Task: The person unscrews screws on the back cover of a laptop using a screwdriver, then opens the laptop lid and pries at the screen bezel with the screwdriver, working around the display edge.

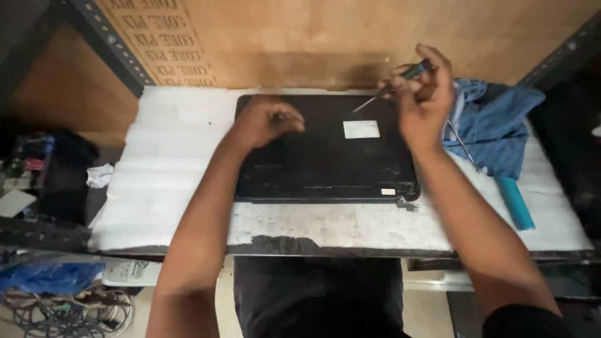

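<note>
Taking the black laptop (325,150) as the landmark: it lies closed and bottom-up in the middle of the white, worn surface (175,181), with a small pale label on its base.

Far to the left of the laptop, off the surface's edge, sit dark clutter, a blue bag (47,275) and a tangle of cables (69,310) lower down.

On the laptop's near-left part, towards its rear edge, the left hand (266,120) rests with its fingers curled loosely under, pressing down on the case and clamped on nothing that shows. It appears to be steadying the machine.

Above the laptop's rear right corner, the right hand (426,94) is closed around a screwdriver (391,87) with a dark green handle, the thin shaft angled down and left so the tip hangs just over the base near the label. Whether the tip touches the case I cannot tell.

Right of the laptop lies a crumpled blue cloth (494,122), with a thin metal tool (463,144) across it and a teal tool handle (514,203) below.

The step in hand looks like unscrewing the bottom cover. Seating the tip squarely in a screw head calls for the laptop held firm and the shaft brought more upright.
</note>
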`<action>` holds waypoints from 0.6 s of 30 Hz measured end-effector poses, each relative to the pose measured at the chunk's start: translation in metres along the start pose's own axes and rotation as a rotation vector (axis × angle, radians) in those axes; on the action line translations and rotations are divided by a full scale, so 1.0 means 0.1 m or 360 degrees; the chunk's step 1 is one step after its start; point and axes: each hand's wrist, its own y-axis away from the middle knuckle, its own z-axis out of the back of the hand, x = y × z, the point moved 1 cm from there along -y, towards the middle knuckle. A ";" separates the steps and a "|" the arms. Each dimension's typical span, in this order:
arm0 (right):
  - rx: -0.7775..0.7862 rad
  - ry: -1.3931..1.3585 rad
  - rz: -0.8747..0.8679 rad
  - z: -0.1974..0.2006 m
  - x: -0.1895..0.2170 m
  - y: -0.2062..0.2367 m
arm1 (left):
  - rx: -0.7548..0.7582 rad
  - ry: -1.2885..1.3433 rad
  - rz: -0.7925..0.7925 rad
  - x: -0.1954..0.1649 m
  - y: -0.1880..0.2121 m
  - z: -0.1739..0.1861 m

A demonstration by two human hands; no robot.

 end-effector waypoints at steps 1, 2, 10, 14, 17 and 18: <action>-0.0008 -0.0019 0.0036 -0.06 0.01 0.06 | 0.0046 0.0120 -0.0044 -0.07 -0.01 -0.06; -0.0015 -0.0039 0.0070 -0.12 0.02 0.11 | 0.0092 0.0240 -0.0085 -0.12 -0.03 -0.11; 0.0223 -0.0052 0.0172 -0.54 0.01 0.39 | 0.0106 0.0089 -0.0198 -0.25 0.04 -0.12; 0.0298 -0.0107 0.0171 -0.58 -0.02 0.41 | 0.0108 0.0049 -0.0273 -0.20 0.02 -0.11; 0.0317 -0.0065 0.0229 -0.59 0.00 0.42 | 0.0057 0.0035 -0.0210 -0.17 0.02 -0.09; 0.0318 -0.0043 0.0252 -0.60 0.02 0.42 | 0.0054 0.0022 -0.0196 -0.17 0.02 -0.09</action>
